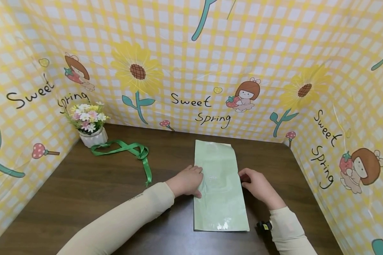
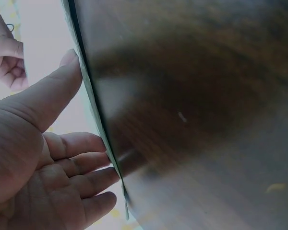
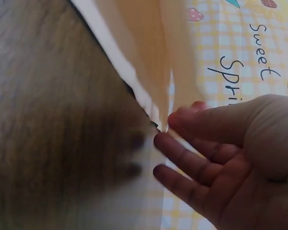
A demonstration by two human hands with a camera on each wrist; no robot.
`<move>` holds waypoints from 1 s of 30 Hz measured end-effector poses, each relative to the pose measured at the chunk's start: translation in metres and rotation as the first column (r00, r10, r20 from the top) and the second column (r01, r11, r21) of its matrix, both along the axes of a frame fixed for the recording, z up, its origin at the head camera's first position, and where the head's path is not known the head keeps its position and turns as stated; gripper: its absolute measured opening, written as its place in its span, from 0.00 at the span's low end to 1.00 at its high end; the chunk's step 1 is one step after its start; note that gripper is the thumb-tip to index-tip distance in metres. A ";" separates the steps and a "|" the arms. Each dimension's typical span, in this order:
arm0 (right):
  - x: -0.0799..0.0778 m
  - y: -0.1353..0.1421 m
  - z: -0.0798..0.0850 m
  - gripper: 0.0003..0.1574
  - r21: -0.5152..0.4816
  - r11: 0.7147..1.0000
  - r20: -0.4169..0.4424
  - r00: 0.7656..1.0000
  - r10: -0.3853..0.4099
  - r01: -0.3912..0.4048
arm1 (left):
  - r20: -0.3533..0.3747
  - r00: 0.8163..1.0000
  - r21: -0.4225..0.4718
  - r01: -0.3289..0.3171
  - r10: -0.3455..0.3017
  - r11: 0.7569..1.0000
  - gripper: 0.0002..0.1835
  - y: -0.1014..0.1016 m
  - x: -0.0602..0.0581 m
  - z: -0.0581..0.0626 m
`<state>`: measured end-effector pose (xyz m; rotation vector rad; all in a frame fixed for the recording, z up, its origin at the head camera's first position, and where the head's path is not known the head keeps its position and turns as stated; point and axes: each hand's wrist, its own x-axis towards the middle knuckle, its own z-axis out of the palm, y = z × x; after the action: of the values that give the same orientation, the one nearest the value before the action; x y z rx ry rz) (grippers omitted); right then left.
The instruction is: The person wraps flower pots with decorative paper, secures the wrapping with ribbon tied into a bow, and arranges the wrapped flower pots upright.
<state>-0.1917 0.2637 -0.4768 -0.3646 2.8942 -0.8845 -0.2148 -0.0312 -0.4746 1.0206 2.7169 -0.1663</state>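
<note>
Flat on the table lies a folded pale green paper, long and narrow, with a glossy surface. My left hand rests on its left edge, fingers relaxed. In the left wrist view, the thumb and fingertips of that hand lie along the thin paper edge. On the opposite side, my right hand pinches the paper's right edge between thumb and index finger. The right wrist view shows the paper's tan inner side spread above a pale edge strip, with the other right fingers loosely bent below.
A loosely looped green ribbon lies at the back left of the dark wooden table. Beside it stands a white pot of artificial flowers. A yellow checked cloth walls in the table on the back and both sides.
</note>
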 end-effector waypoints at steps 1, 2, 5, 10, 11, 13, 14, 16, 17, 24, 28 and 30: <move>-0.001 0.000 0.000 0.11 -0.010 1.000 0.001 1.000 -0.010 0.010 | -0.002 1.000 -0.002 0.002 -0.002 1.000 0.41 0.000 0.000 0.000; -0.001 0.000 0.000 0.08 -0.009 1.000 -0.003 1.000 -0.018 0.018 | -0.005 1.000 -0.002 0.004 -0.004 1.000 0.41 0.000 0.000 0.000; -0.002 0.001 -0.002 0.02 0.010 1.000 -0.023 1.000 -0.015 0.015 | -0.009 1.000 -0.006 0.009 -0.009 1.000 0.41 0.000 -0.001 0.000; 0.002 0.002 -0.007 0.08 0.058 0.994 -0.074 0.993 0.095 -0.091 | -0.021 1.000 -0.006 0.014 -0.014 1.000 0.41 0.000 0.000 -0.001; 0.004 0.002 -0.009 0.08 0.079 0.989 -0.087 0.988 0.130 -0.123 | -0.022 1.000 -0.007 0.015 -0.015 1.000 0.41 0.000 0.000 -0.001; 0.007 0.001 -0.011 0.09 0.123 0.975 -0.097 0.976 0.195 -0.182 | -0.024 1.000 -0.006 0.016 -0.016 1.000 0.41 0.000 0.000 -0.001; 0.008 0.001 -0.012 0.13 0.148 0.967 -0.103 0.969 0.225 -0.209 | -0.026 0.999 -0.005 0.018 -0.018 1.000 0.41 -0.001 0.000 -0.001; 0.010 0.000 -0.013 0.18 0.197 0.948 -0.112 0.955 0.274 -0.249 | -0.026 0.999 -0.001 0.021 -0.021 1.000 0.41 -0.001 0.000 0.000; 0.011 -0.001 -0.013 0.21 0.218 0.939 -0.118 0.948 0.296 -0.266 | -0.026 0.999 0.005 0.022 -0.022 1.000 0.42 -0.001 -0.001 0.000; 0.017 -0.008 -0.008 0.20 0.313 0.896 -0.132 0.920 0.369 -0.315 | 0.025 1.000 0.067 0.014 -0.016 0.998 0.49 -0.003 -0.012 0.005; 0.018 -0.010 -0.007 0.16 0.336 0.894 -0.113 0.930 0.349 -0.295 | 0.090 0.996 0.116 -0.031 0.021 0.993 0.38 -0.001 -0.023 0.012; 0.017 -0.011 -0.007 0.14 0.345 0.892 -0.106 0.932 0.346 -0.291 | 0.094 0.995 0.128 -0.039 0.027 0.991 0.28 0.004 -0.028 0.015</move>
<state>-0.1745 0.2524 -0.4841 -0.8854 2.9242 -0.3322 -0.2432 -0.0269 -0.4593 0.9908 2.6882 0.0628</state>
